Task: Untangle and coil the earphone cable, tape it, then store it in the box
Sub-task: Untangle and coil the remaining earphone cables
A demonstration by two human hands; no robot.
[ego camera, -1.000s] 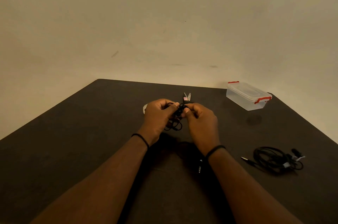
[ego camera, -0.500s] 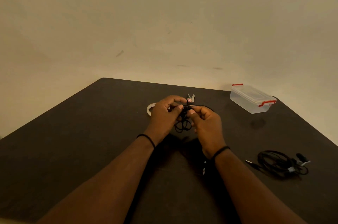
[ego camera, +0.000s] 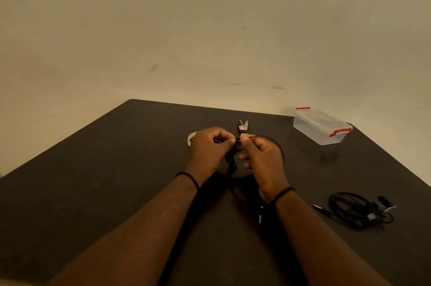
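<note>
A tangled black earphone cable (ego camera: 231, 162) hangs between my hands over the middle of the dark table. My left hand (ego camera: 208, 149) pinches the bunch at its top. My right hand (ego camera: 262, 157) pinches a strand beside it, and a loop arcs out over that hand's far side. The cable's plug end (ego camera: 260, 217) lies under my right wrist. A clear plastic box (ego camera: 321, 126) with red clips and its lid on stands at the back right. A roll of white tape (ego camera: 190, 138) peeks out behind my left hand.
Small snips (ego camera: 242, 126) lie just beyond my hands. A second black earphone set (ego camera: 356, 210), coiled and bound with pale tape, lies on the table (ego camera: 93, 180) at the right. A plain wall rises behind the table's far edge.
My right hand has drawn a strand out to the right, so a loop now arcs over it. The hanging bunch sits lower and longer between my hands.
</note>
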